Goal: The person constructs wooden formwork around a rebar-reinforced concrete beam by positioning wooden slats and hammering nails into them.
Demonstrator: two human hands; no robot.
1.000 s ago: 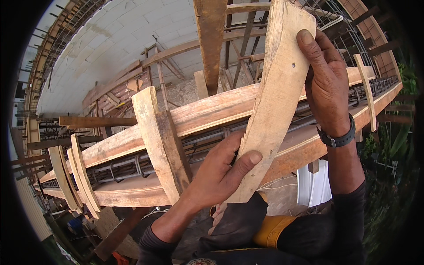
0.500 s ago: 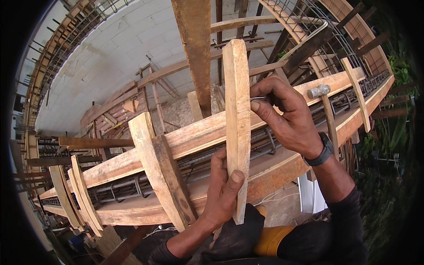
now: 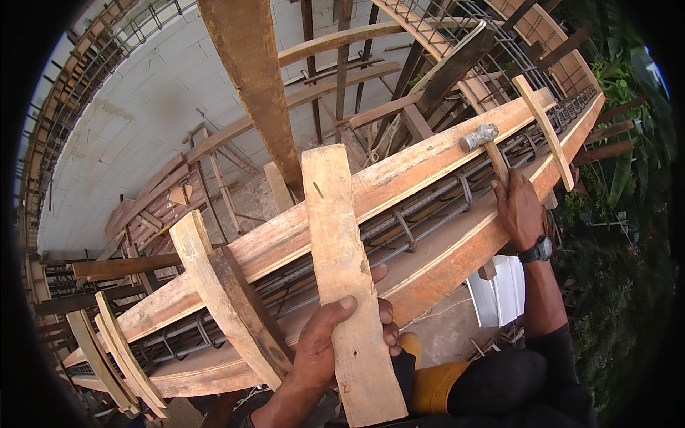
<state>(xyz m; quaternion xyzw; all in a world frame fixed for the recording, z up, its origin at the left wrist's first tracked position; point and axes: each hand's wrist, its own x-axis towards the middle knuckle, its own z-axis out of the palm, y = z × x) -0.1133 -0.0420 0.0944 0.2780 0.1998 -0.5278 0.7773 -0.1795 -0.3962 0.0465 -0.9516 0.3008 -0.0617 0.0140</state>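
My left hand (image 3: 317, 349) grips a short wooden board (image 3: 334, 242) by its lower part, thumb on the face and fingers curled round the far edge. The board stands tilted in front of a long timber beam form. Near its top a nail (image 3: 318, 190) sticks out of the face. Over to the right, my right hand (image 3: 519, 214) is closed round the handle of a hammer (image 3: 479, 138). The hammer's grey metal head lies by the form's far side board (image 3: 428, 167). Steel rebar (image 3: 407, 239) runs inside the form, between its two side boards.
Wooden cross-pieces span the form at left (image 3: 221, 299) and right (image 3: 544, 132). A brown upright plank (image 3: 253, 85) rises behind it. Farther back are a pale block wall (image 3: 135, 135) and stacked timber. White sheet metal (image 3: 499, 289) lies below at right, with plants beyond.
My right hand has left the board and taken hold of the hammer handle. The board has turned its wide face toward me and shifted lower left; a nail now shows in it.
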